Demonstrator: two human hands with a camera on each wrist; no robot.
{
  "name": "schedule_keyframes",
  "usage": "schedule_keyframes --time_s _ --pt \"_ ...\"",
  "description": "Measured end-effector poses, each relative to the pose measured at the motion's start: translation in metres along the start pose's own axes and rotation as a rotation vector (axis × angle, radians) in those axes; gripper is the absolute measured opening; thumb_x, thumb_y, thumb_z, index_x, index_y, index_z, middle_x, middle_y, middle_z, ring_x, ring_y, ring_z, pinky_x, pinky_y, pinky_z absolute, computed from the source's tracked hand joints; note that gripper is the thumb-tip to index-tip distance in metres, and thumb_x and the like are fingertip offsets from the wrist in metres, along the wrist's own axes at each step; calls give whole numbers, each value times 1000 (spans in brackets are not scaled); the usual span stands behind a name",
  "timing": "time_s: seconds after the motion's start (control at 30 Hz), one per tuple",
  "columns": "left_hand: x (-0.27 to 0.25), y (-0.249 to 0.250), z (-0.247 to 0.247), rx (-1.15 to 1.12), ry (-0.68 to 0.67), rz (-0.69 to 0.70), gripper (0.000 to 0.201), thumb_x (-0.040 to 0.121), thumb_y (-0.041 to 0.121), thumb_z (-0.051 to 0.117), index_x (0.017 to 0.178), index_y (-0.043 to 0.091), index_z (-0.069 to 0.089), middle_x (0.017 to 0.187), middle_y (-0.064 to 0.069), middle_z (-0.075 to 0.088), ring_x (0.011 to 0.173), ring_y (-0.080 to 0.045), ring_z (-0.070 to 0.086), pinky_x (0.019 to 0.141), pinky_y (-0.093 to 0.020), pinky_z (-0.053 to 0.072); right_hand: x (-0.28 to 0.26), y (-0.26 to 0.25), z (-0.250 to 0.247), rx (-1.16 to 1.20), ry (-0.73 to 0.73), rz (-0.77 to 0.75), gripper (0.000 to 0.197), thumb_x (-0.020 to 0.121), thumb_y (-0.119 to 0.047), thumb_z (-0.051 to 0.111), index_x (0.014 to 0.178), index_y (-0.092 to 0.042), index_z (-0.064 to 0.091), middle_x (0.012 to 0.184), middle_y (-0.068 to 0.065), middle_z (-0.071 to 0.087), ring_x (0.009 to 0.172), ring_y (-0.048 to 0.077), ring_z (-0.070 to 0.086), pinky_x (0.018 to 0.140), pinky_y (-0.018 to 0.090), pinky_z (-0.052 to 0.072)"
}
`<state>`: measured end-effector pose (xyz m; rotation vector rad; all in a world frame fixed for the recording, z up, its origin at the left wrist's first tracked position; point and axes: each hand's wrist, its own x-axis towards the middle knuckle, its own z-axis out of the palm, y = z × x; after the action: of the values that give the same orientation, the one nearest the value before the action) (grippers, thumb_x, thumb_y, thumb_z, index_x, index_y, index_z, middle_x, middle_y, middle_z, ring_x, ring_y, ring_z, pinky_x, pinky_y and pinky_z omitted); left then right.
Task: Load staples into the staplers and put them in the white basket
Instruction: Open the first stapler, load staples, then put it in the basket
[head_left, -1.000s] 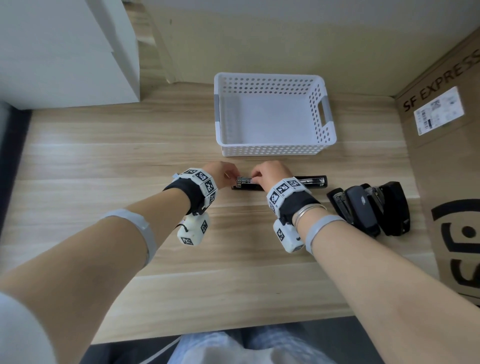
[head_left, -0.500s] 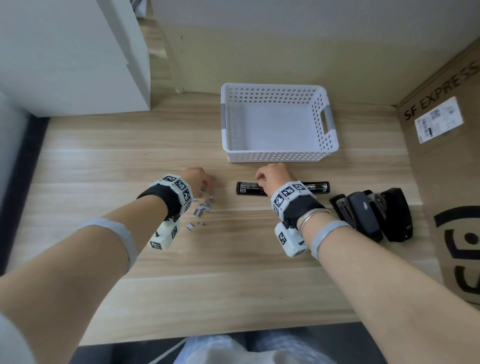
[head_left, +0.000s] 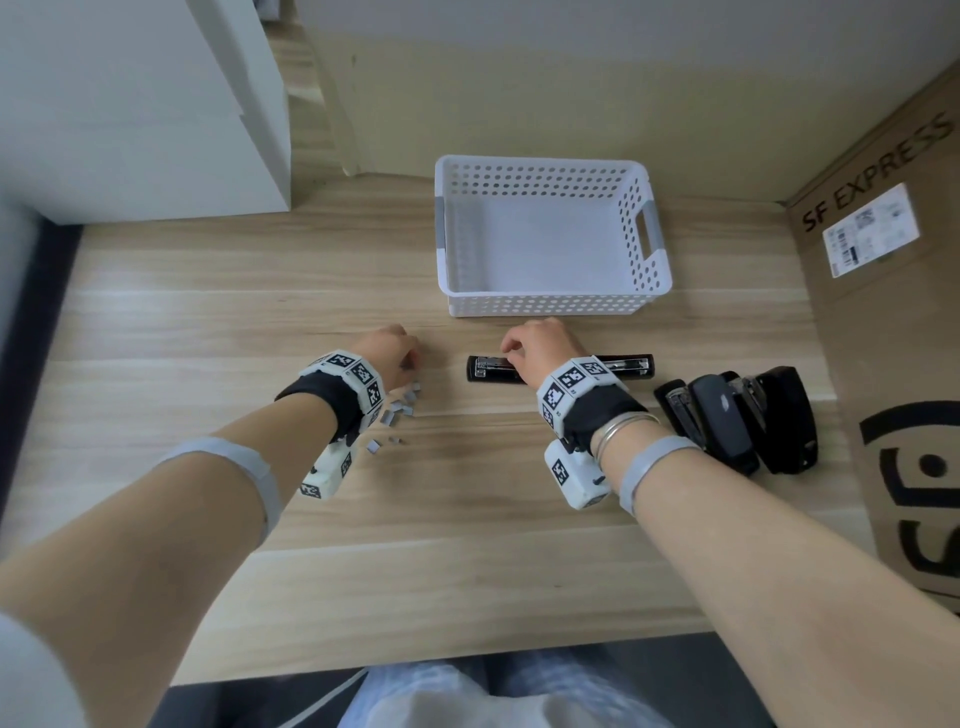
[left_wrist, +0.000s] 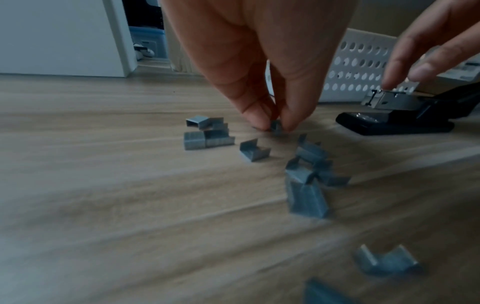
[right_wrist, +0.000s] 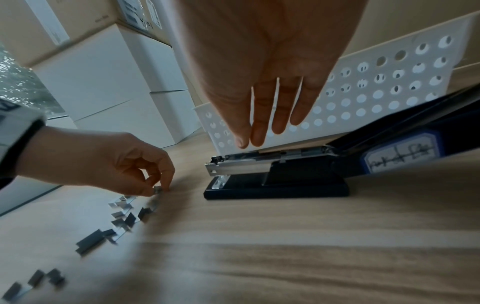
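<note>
A black stapler (head_left: 628, 366) lies swung open on the wooden table, its metal staple channel (right_wrist: 259, 162) bared. My right hand (head_left: 511, 348) hovers over its front end with fingers straight (right_wrist: 280, 123), gripping nothing. Left of the stapler lie several short grey staple strips (left_wrist: 207, 133) scattered on the wood. My left hand (left_wrist: 275, 122) reaches down among them, and thumb and forefinger pinch one small staple strip (left_wrist: 277, 128) that still touches the table. The white perforated basket (head_left: 550, 306) stands just behind the stapler with nothing inside.
Three more black staplers (head_left: 727, 415) lie bunched at the right, next to a big cardboard box (head_left: 893, 364). White boxes (head_left: 130, 104) stand at the back left. The table's front edge (head_left: 467, 660) runs close to my lap.
My left hand left the stapler, moved left to the scattered staples and now pinches one strip. My right hand stayed over the open stapler.
</note>
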<state>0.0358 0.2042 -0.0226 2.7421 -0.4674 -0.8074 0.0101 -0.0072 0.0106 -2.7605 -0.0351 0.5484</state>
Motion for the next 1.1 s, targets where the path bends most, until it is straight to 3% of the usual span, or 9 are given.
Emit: schedule_keyframes --time_s 0.17,0.3,0.37,0.53,0.63,0.7,0.87,0.97,1.1 --pt "1 9 -6 -143 47 -43 21 85 8 53 104 9 59 107 -11 67 84 -23 56 73 -25 43 3 -3 1 -10 -36 -33 22 94 -18 51 108 -21 69 114 0 66 118 23 50 94 29 43" --pt "4 27 -11 -441 72 -1 20 82 1 56 100 10 59 103 -10 68 97 -26 67 91 -36 54 5 -11 0 -10 -92 -70 25 93 -24 57 116 -20 66 120 2 64 120 22 49 98 30 39" --pt "6 39 -14 -589 58 44 21 82 -4 56 94 13 57 97 -8 64 95 -26 67 90 -39 55 6 -15 -2 6 -104 -67 31 91 -28 60 121 -20 64 123 3 64 119 22 53 97 30 41" --pt "10 55 -15 -723 101 93 32 79 -1 65 71 26 51 83 -1 59 83 -20 61 87 -28 52 3 -16 -10 169 -72 9 25 88 -27 64 112 -20 69 111 3 71 106 21 63 93 32 49" --pt "11 57 -12 -787 117 53 38 78 -4 66 69 29 50 74 6 57 74 -13 59 81 -19 51 1 -15 -15 240 -67 18 24 87 -24 66 110 -17 71 111 4 71 106 19 64 92 27 46" --pt "13 58 -12 -809 120 31 37 77 -3 66 68 29 50 71 7 56 68 -7 56 75 -13 47 0 -14 -16 319 -61 36 25 85 -21 68 109 -14 71 111 5 72 102 17 64 88 22 44" --pt "17 59 -13 -769 90 13 34 77 5 70 68 30 49 68 8 55 59 -6 55 67 -16 47 -2 -11 -15 393 -49 54 23 82 -23 72 103 -13 72 101 4 73 82 7 57 69 16 42" --pt "19 63 -9 -641 69 6 26 79 6 67 70 24 51 65 10 53 59 -7 55 53 -5 42 0 -6 -17 179 -60 53 20 83 -29 70 97 -15 71 98 0 72 87 13 63 79 24 50" --pt "18 63 -2 -508 33 6 14 82 2 62 96 4 65 85 -1 61 83 -16 53 74 -22 40 1 -2 -15 -67 -149 38 15 87 -28 65 96 -18 72 101 2 72 99 22 65 88 32 54"
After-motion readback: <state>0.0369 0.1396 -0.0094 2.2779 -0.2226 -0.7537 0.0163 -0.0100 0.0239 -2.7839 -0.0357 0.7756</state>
